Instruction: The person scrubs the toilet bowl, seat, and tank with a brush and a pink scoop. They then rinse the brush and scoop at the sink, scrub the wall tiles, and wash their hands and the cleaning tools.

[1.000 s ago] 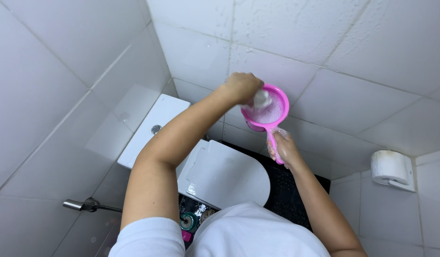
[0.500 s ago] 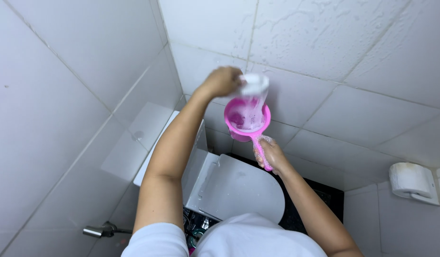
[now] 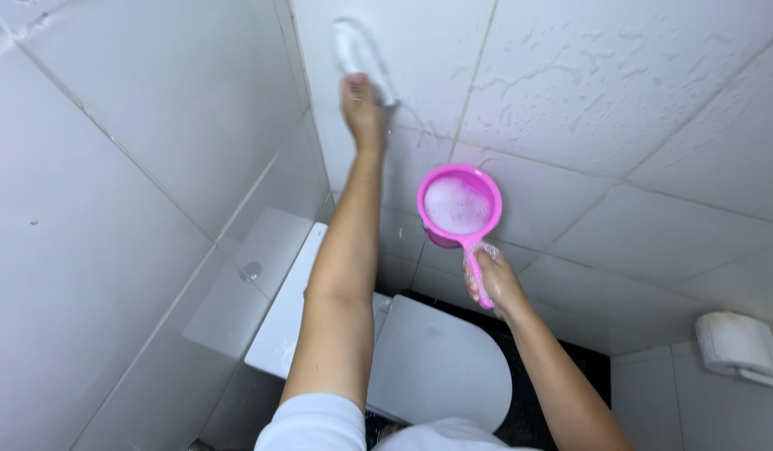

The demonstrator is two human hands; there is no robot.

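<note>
Pink plastic scoop, round bowl with a long straight handle, held level at the centre of view and filled with white, bubbly suds up near the rim. Right hand at 5 o'clock of the bowl, fingers clamped around the handle, foam clinging to the knuckles. Left hand stretched up to 12 o'clock, fingers closed on a white scrubbing brush, oblong and blurred, pressed flat against the wall tile. Wet streaks and beads spread across that tile, surface slightly rough and pitted, thin grey grout lines between large glossy white squares.

Against half a second ago: brush out of the scoop, where it sat dipped in the foam, and now high on the wall at 11 o'clock of the bowl, well apart from it; left arm extended nearly straight; scoop lower and nearer the right hand's side, suds level unchanged as far as visible.

Below, at 6 o'clock, smooth white toilet lid, rounded and shut, with a flat rectangular cistern top at 7 o'clock carrying a small chrome button. At 4 o'clock, a white paper roll holder fixed to the wall. Dark floor beside the lid.
</note>
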